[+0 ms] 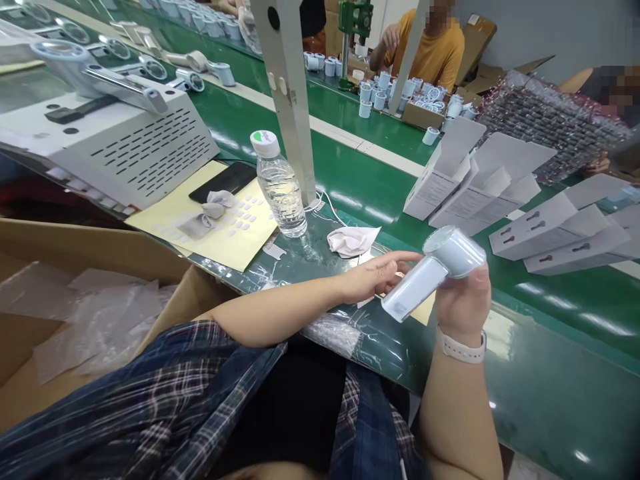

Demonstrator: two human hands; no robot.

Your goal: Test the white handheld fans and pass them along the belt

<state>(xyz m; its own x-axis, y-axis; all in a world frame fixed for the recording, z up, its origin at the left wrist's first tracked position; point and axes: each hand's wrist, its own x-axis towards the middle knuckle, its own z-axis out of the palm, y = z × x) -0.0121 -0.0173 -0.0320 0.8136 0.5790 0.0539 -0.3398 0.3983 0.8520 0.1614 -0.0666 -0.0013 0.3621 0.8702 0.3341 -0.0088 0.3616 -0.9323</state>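
Well, going from the water bottle point(280, 190) rightward: my left hand point(373, 277) lies on the table point(525, 373), fingers loosely spread, tips at the pale handheld device point(433, 273). My right hand point(463, 300) grips it, raised and tilted, probably for inspection. Folded white cartons point(480, 183) lie behind.

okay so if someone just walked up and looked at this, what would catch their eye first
Probably the pale blue handheld device held up in the right hand at centre right, with the left hand touching its handle. Next, the clear water bottle standing on the green conveyor belt, and the open white boxes stacked behind the device.
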